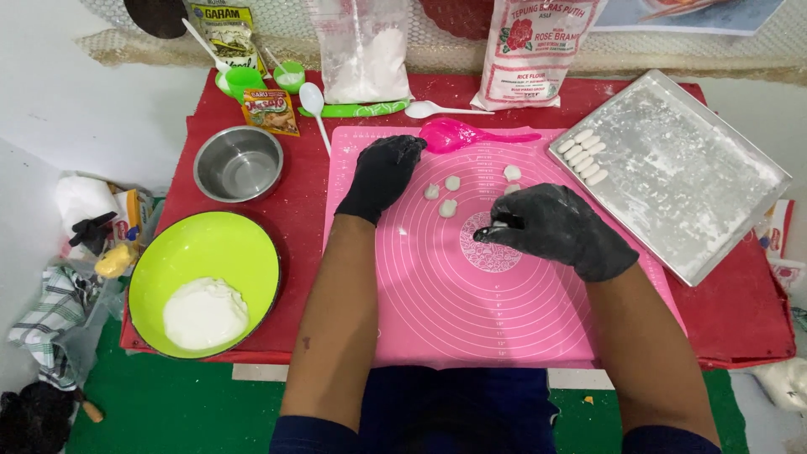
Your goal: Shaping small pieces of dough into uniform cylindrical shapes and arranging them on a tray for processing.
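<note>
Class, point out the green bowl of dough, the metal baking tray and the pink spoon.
green bowl (168,252), head view, bare inner wall.
metal baking tray (698,181), head view, floured floor.
pink spoon (450,134), head view, its bowl.

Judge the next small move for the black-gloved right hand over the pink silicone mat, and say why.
Probably the right hand carries its piece to the floured metal tray and adds it to the row of shaped white dough pieces. The fingers seem pinched on something small I cannot make out. Loose white dough lumps wait on the pink silicone mat near the left hand.
</note>
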